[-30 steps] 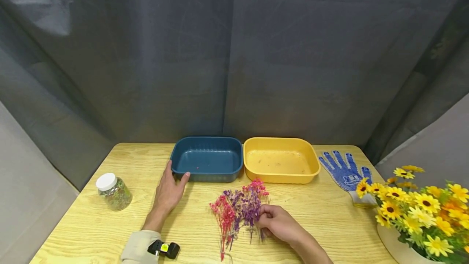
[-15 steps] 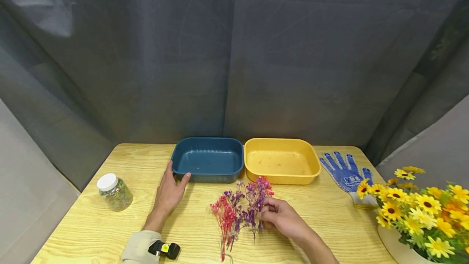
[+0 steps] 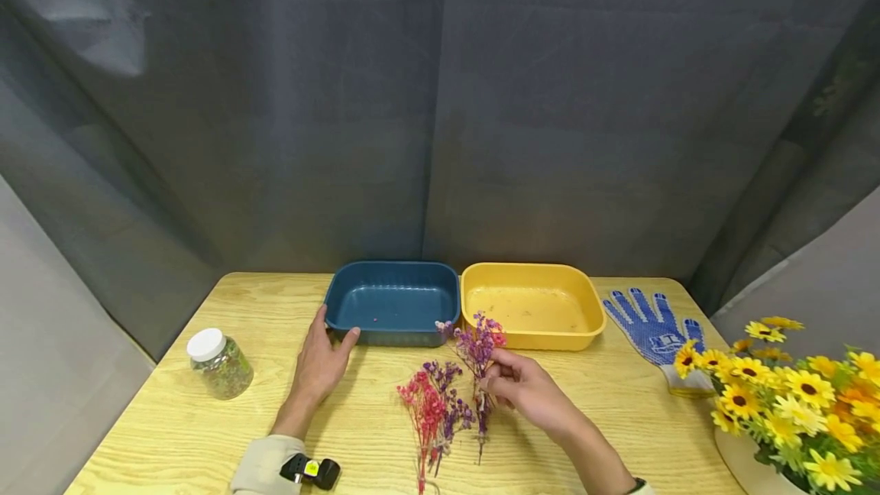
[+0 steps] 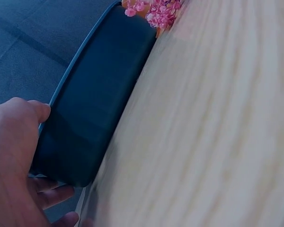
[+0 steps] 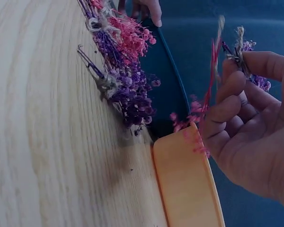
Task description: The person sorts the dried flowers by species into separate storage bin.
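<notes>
My left hand rests at the left front corner of the blue plastic tub. In the left wrist view its thumb touches the rim and the fingers lie along the tub's end. My right hand pinches a twine-tied bunch of purple dried flowers between thumb and fingers, raised in front of the tubs. A pink dried sprig hangs at the same hand, its stems against the fingers. Below, a pink dried bunch and a purple dried bunch lie together on the table.
A yellow tub stands against the blue one. At the left is a white-lidded jar of green bits. A blue and white work glove lies at the right, behind potted yellow flowers. A dark curtain hangs behind.
My right hand has lifted the purple bunch, with the pink sprig, up and away from the bunches on the table. The left hand stays at the blue tub.
</notes>
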The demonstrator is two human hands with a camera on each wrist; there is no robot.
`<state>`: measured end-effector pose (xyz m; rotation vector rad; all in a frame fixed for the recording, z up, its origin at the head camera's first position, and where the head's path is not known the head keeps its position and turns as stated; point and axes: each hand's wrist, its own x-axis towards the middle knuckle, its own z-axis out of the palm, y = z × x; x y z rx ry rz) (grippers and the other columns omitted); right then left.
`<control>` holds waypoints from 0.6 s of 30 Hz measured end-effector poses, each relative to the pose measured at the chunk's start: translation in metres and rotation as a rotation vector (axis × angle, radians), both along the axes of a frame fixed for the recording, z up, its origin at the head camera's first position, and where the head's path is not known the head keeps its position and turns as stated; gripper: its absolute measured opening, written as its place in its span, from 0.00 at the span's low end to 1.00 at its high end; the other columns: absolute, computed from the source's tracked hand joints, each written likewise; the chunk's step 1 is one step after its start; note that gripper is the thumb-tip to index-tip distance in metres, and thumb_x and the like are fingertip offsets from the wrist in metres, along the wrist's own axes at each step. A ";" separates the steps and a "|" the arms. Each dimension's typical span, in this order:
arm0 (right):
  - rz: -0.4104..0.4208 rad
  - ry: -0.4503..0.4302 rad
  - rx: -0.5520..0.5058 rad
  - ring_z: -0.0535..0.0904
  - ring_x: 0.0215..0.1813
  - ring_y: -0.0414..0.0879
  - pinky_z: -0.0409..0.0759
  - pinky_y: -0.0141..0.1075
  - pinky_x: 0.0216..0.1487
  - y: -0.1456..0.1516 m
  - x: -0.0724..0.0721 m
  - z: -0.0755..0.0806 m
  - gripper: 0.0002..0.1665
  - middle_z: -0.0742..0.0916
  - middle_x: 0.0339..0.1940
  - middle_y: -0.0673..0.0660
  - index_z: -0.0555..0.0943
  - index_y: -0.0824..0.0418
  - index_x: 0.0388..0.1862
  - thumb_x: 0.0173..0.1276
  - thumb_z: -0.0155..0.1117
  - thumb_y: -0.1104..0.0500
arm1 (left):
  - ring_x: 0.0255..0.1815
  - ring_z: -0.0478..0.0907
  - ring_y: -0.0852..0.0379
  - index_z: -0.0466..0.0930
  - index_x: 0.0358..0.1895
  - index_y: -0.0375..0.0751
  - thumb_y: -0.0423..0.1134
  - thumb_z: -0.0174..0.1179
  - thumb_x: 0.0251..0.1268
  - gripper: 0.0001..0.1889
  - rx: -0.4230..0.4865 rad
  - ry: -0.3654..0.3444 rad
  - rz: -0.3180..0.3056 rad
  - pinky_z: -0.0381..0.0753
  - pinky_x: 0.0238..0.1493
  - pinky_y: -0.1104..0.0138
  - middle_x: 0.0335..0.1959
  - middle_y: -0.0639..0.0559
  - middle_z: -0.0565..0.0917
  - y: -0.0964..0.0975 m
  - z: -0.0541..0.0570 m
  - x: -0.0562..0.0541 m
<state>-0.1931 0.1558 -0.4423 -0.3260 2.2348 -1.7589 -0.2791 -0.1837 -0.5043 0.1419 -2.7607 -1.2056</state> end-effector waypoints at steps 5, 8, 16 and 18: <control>0.022 -0.041 -0.044 0.72 0.30 0.41 0.72 0.32 0.33 0.002 0.000 -0.005 0.39 0.80 0.34 0.54 0.60 0.68 0.73 0.63 0.58 0.67 | 0.75 0.57 0.37 0.39 0.79 0.45 0.63 0.51 0.67 0.47 0.006 0.002 0.002 0.59 0.70 0.43 0.77 0.38 0.53 0.001 0.000 0.001; 0.057 -0.044 -0.055 0.76 0.34 0.42 0.75 0.33 0.38 0.003 0.000 -0.011 0.47 0.82 0.35 0.56 0.52 0.62 0.78 0.60 0.57 0.69 | 0.75 0.57 0.37 0.38 0.79 0.46 0.61 0.52 0.68 0.46 0.009 -0.001 0.007 0.59 0.70 0.42 0.77 0.38 0.53 0.001 0.000 0.002; 0.082 -0.052 -0.058 0.77 0.38 0.43 0.76 0.32 0.42 0.007 0.002 -0.015 0.44 0.83 0.38 0.60 0.53 0.69 0.76 0.64 0.59 0.67 | 0.74 0.59 0.37 0.38 0.79 0.45 0.61 0.51 0.68 0.46 0.008 0.009 0.005 0.60 0.69 0.42 0.77 0.37 0.53 0.001 -0.001 0.003; 0.073 -0.059 -0.060 0.76 0.39 0.42 0.75 0.32 0.42 0.007 0.002 -0.016 0.40 0.82 0.38 0.57 0.57 0.72 0.72 0.65 0.60 0.65 | 0.73 0.59 0.37 0.39 0.79 0.45 0.61 0.51 0.68 0.46 0.010 0.012 0.007 0.60 0.69 0.42 0.77 0.37 0.53 0.001 -0.001 0.003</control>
